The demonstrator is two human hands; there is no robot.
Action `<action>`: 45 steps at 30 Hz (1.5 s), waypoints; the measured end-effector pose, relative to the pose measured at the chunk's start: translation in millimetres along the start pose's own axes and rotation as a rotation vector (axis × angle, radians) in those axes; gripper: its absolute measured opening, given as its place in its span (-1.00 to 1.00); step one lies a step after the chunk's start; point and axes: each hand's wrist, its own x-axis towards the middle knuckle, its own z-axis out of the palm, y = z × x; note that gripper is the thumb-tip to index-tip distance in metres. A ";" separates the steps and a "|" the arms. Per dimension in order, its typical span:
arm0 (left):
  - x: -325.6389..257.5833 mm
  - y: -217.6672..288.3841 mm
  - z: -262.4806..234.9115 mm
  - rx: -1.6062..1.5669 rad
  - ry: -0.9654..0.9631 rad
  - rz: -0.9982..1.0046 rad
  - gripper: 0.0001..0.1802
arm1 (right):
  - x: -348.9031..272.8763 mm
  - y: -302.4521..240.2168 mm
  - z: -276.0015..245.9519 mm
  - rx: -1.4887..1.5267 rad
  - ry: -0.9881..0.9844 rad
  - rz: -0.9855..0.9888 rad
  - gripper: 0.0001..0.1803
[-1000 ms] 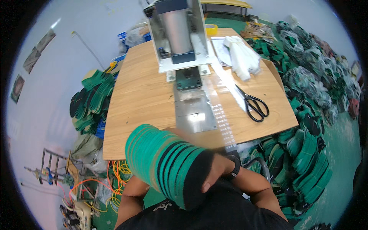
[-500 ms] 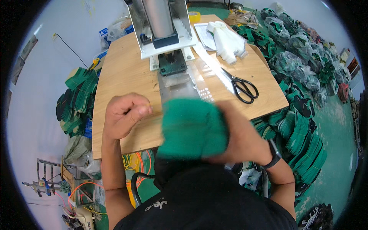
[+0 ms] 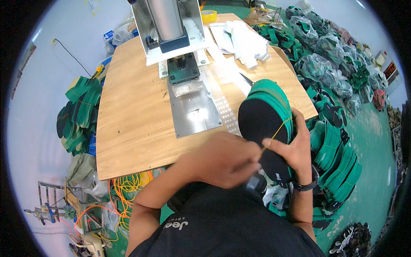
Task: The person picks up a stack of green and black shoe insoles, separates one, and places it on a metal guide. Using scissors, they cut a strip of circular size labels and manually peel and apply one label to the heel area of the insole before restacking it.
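My right hand (image 3: 296,143) grips a thick stack of shoe insoles (image 3: 262,118), black on the top face and green along the edges, standing tilted over the table's front right edge. A thin yellow rubber band (image 3: 281,127) crosses the black face, passing by my right thumb. My left hand (image 3: 231,159), smeared by motion, is closed and pulls at the band's near end beside the stack. Behind the insoles a pair of scissors (image 3: 245,79) is mostly hidden; only a blade tip shows.
A press (image 3: 184,68) with a metal plate (image 3: 195,115) stands on the wooden table (image 3: 132,107). White gloves (image 3: 246,43) and yellow tape (image 3: 209,16) lie behind. Bundled insoles (image 3: 336,147) are heaped right and left. Hoses (image 3: 126,188) run across the floor.
The insole stack has turned from its green side to its black face and moved right. My left hand has come from the table's left over to the stack, where the band now shows.
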 end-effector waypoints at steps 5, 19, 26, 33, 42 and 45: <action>16.7 3.9 54.9 -0.035 0.174 0.157 -0.73 | -16.9 21.9 10.5 0.537 0.264 0.195 -0.21; 7.7 -10.3 71.6 -0.646 0.540 -0.174 0.31 | -42.7 76.8 24.4 -0.120 0.476 -0.311 -0.55; 30.2 -21.8 74.5 -0.484 0.292 0.000 0.12 | -120.5 80.8 6.2 0.791 0.187 -0.065 0.04; 65.7 14.9 59.5 -0.229 -0.265 -0.121 -0.18 | -161.5 101.5 -47.0 0.627 0.327 0.092 -0.28; -131.5 3.2 -36.8 0.073 0.949 -1.013 -0.70 | 149.4 22.2 -71.9 -0.313 0.181 -0.579 -0.36; -168.1 -44.5 -113.7 0.452 1.044 -0.740 -0.70 | 251.2 4.4 -71.9 -0.717 0.119 -0.604 -0.38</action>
